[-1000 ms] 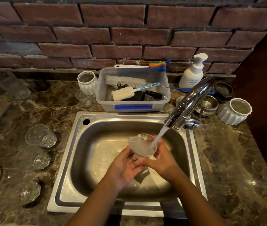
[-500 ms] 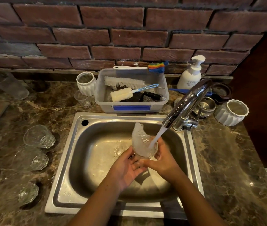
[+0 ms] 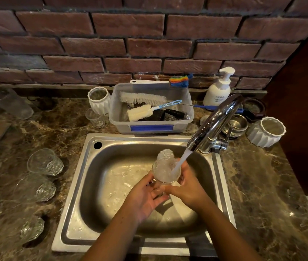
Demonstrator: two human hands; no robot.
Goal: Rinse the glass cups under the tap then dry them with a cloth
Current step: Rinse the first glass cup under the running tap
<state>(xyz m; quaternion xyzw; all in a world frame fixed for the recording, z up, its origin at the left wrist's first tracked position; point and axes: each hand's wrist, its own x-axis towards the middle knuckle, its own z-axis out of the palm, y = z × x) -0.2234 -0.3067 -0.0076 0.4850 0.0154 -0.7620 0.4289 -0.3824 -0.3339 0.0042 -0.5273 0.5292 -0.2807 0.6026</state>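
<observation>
Head view: glass cup (image 3: 166,171) upright over sink (image 3: 111,185), mouth under tap (image 3: 213,123) stream.
Left hand (image 3: 145,196): fingers loosely cupping base.
Right hand (image 3: 187,187): closed round cup's right side.
Axis: vertical; both hands below.

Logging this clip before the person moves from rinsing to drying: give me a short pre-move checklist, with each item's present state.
1. Cup secured: ok. Left hand and right hand together hold the glass cup over the sink.
2. Water reaching the cup: ok. The stream from the tap runs into it.
3. Rinse finished: cannot tell. Water is splashing up out of the cup.
4. Tap shut off: not ok, it is running.
5. Drying cloth within reach: cannot tell. No cloth is clearly in view.
6. Other cups waiting: ok. Three glass cups lie on the counter left of the sink.
</observation>
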